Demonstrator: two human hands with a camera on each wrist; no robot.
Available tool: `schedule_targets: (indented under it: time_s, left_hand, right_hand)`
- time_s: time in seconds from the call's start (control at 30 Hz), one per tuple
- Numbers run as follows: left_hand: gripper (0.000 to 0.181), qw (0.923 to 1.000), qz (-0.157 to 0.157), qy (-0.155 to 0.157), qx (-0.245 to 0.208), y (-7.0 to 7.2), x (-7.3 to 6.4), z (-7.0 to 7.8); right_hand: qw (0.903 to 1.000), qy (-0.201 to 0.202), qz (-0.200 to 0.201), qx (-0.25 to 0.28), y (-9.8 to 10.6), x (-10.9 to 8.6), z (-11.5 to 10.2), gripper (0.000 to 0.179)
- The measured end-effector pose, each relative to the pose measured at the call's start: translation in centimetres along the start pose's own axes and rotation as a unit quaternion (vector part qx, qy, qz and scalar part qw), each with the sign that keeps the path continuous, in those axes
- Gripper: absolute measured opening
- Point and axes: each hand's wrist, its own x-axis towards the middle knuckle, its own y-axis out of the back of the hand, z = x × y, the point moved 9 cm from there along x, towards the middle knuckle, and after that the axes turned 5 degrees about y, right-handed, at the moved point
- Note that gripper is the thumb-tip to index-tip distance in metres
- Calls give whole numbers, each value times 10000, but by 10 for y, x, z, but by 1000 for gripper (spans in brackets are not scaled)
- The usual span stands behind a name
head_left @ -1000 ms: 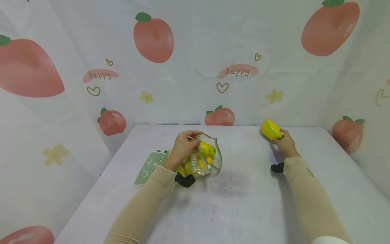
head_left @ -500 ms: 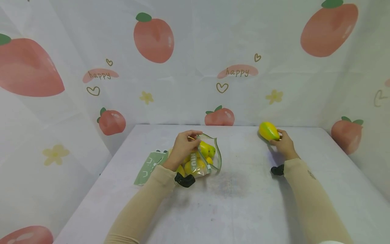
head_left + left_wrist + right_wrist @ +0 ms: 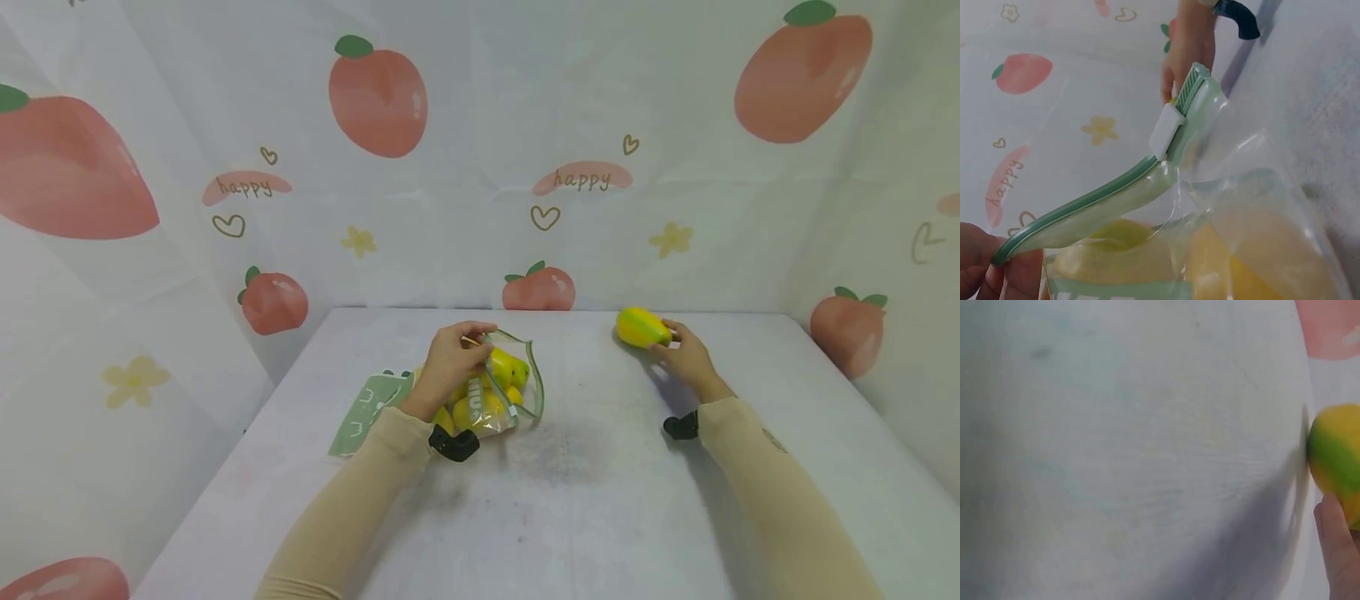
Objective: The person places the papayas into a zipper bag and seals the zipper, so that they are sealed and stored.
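My left hand pinches the rim of a clear zip bag, whose green zip edge stands apart in a loop at the mouth. A white slider sits on that zip in the left wrist view. Several yellow and green fruits lie inside the bag. Over at the back right, my right hand grips a yellow-green papaya by its narrow end. The right wrist view catches only part of the papaya and a finger at its right edge.
A flat green bag with a white line drawing lies left of the zip bag, partly behind my left forearm. The white table ends at a backdrop printed with peaches.
My right hand has moved left with the papaya, bringing it somewhat nearer the bag. The left hand keeps its hold on the bag's rim.
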Motion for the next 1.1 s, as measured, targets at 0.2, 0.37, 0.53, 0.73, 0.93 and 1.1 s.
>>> schedule_targets:
  time_s: [0.2,0.37,0.53,0.73,0.93,1.1]
  left_hand:
    - [29,10000,-9,-14,-7,1,-1,1]
    - [28,10000,16,-10,8,1,0,0]
    - [28,10000,12,-10,-13,1,0,0]
    - [28,10000,29,32,29,2,-1,-1]
    - [29,10000,11,-50,16,2,1,-2]
    - [28,10000,0,-18,1,1,0,-2]
  right_hand:
    - [9998,154,-113,-48,-2,-7,-13,70]
    - [9990,418,-174,31,-4,-10,-21,69]
    - [9977,631,-146,195,-7,-10,-28,68]
    - [9961,767,-218,374,-15,-10,-37,68]
    - [9939,942,-266,506,-21,-15,-53,67]
    - [9918,1069,-386,590,-27,-21,-68,67]
